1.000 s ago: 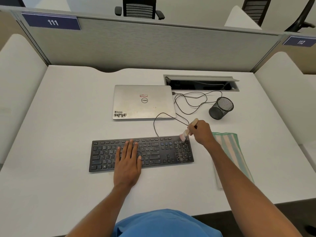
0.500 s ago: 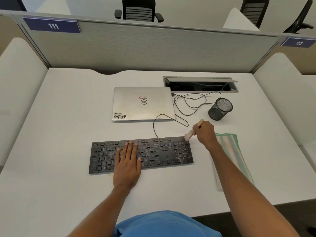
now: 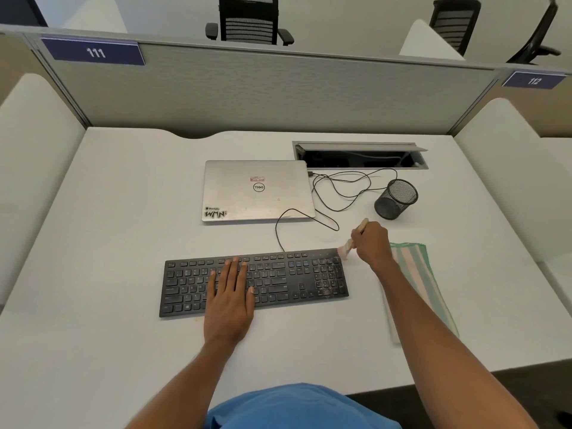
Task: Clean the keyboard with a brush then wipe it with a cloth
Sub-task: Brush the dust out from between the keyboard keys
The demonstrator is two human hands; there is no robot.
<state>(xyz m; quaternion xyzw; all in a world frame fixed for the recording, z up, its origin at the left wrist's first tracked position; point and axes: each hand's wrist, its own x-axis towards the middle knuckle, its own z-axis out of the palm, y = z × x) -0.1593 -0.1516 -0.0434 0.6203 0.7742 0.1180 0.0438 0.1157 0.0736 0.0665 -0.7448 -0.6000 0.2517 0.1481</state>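
Keyboard (image 3: 253, 284) could slip if the flat left hand (image 3: 230, 300) lifts; right hand (image 3: 373, 243) gripping the brush (image 3: 346, 249) may flick crumbs far.

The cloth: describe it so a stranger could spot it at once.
On the white desk, look just right of the black keyboard. The cloth lies flat there, nearer the person than the mesh cup. It alone is soft fabric, striped in pale green.
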